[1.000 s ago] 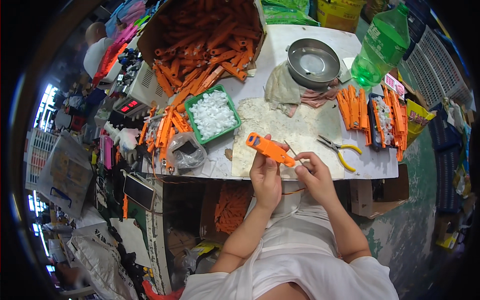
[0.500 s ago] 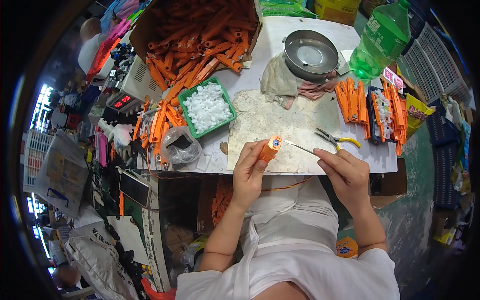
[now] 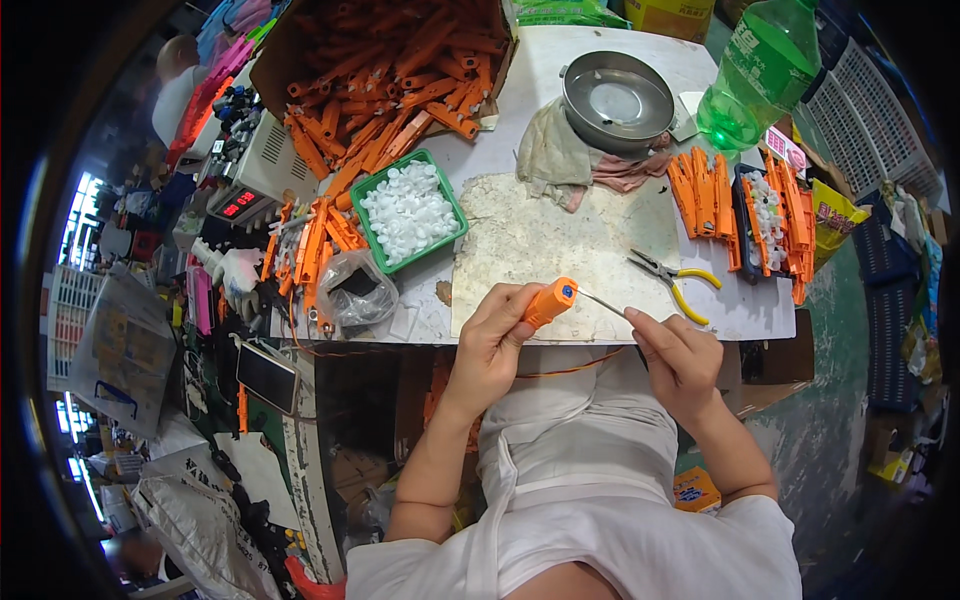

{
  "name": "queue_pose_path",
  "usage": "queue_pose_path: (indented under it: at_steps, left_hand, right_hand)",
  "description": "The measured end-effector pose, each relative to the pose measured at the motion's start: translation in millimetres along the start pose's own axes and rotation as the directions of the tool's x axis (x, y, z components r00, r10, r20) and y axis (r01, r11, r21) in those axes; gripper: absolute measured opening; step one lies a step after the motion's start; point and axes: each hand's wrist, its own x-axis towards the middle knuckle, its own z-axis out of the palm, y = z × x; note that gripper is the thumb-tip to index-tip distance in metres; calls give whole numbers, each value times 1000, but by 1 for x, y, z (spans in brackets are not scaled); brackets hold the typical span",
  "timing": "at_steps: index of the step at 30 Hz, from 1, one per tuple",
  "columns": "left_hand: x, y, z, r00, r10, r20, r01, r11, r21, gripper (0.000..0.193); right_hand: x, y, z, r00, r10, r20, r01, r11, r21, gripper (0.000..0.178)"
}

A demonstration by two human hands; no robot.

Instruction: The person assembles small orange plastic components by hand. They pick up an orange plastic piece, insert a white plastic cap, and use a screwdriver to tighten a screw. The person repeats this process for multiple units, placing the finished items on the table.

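Note:
My left hand [image 3: 490, 335] is closed around an orange plastic housing [image 3: 549, 303], its end with a small dark blue centre turned up to the right. A slim metal tool [image 3: 607, 305] is pinched between the fingertips of my right hand [image 3: 682, 360]. Its tip reaches the end of the housing; whether it touches or goes in is too small to tell. Both hands are over the table's front edge. Pliers with yellow handles [image 3: 660, 270] lie spread on the worn board [image 3: 560, 240], just beyond my right hand.
A green basket [image 3: 430, 252] of small white plastic pieces sits left, beside a clear plastic bag [image 3: 372, 300]. Behind stands a cardboard box [image 3: 270, 75] heaped with orange housings. A metal bowl [image 3: 590, 80], a rag [image 3: 550, 150] and a green bottle [image 3: 760, 75] are farther back. More orange housings [image 3: 712, 200] lie right.
The orange housing has tilted and moved slightly right. The tool's tip has come from just apart to right at the housing's end, and my right hand has shifted slightly left.

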Motion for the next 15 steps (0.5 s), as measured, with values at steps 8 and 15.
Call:
queue_pose_path:
  at_steps: [8,15]
  left_hand:
    - [-7,1,-7,996,-84,17,84,996,-8,32]
    - [-10,-4,-2,993,-119,6,119,988,-102,35]
  right_hand:
    - [-4,2,-2,663,590,461,-719,330,611,22]
    - [0,-11,-5,956,243,164,-279,928,246,23]
